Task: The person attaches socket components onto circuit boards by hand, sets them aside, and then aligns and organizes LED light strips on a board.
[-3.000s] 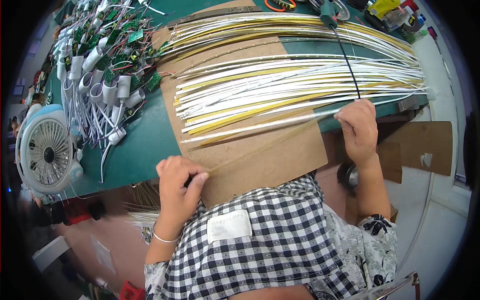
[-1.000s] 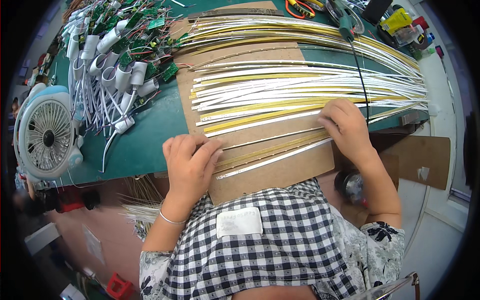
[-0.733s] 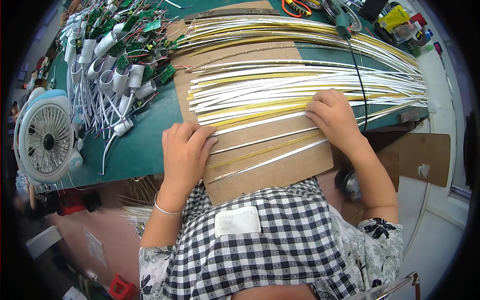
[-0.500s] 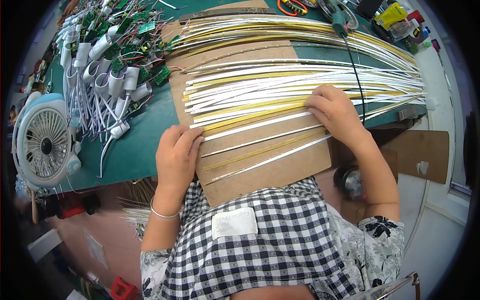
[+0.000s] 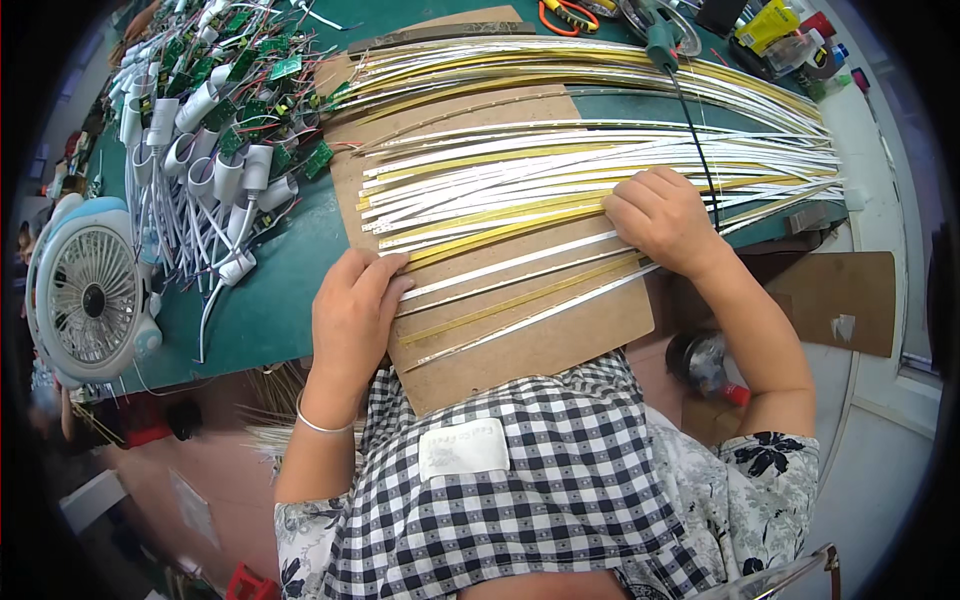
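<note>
My left hand (image 5: 355,300) pinches the near-left end of a thin yellow strip (image 5: 500,234), fingers together. My right hand (image 5: 662,220) is closed over the same strip farther right, its fingertips curled down and partly hidden. The strip slants up to the right between them. Just beyond it lies a spread of narrow white and yellow strips (image 5: 470,178), fanned at the left and bunched at the right. On my side a few separate strips, among them a white strip (image 5: 540,317) and a yellow strip (image 5: 500,303), rest on a brown board (image 5: 570,345).
Another strip bundle (image 5: 600,70) lies at the back, crossed by a black cord (image 5: 700,130) from a green-handled tool (image 5: 661,48). Left are heaped white cylinders (image 5: 228,178) with wires and green circuit boards (image 5: 286,66), and a fan (image 5: 92,298). Orange-handled pliers (image 5: 568,18) lie at the back.
The fingers of my right hand have curled in more over the strip. My left hand stays at the strip's end. The whole view has shifted slightly.
</note>
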Motion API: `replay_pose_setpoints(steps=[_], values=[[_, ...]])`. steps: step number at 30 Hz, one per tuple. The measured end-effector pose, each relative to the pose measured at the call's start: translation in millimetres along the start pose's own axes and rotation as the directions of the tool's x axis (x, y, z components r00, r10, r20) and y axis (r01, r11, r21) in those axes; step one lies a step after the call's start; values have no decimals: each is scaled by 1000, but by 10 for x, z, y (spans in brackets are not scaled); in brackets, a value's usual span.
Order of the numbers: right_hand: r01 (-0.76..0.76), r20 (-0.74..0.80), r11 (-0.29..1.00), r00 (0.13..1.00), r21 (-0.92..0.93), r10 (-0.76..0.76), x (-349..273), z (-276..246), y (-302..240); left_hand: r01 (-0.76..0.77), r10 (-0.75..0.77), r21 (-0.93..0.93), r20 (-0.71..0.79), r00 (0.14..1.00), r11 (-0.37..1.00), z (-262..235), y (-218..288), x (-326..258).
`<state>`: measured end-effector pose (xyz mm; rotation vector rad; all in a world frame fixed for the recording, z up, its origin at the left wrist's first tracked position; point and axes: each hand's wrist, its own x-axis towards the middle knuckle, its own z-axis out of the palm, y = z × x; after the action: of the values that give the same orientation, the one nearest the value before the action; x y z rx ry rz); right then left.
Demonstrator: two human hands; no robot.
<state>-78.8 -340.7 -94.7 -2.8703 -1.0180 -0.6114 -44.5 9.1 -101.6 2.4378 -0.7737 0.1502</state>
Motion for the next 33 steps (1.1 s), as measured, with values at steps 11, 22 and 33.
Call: replay_pose_setpoints(steps=[11,22,33], values=[[-193,10,974,981,120,194,-34,-153,-125,9,-10,35,27,1000,999,-20,25,-88],[-300,245,946,933,124,263,-142,-154,-449,23,-47,365,58,997,931,-131,202,23],[-344,146,922,936,178,321,-76,-300,-454,-204,34,284,506,862,937,-72,296,-261]])
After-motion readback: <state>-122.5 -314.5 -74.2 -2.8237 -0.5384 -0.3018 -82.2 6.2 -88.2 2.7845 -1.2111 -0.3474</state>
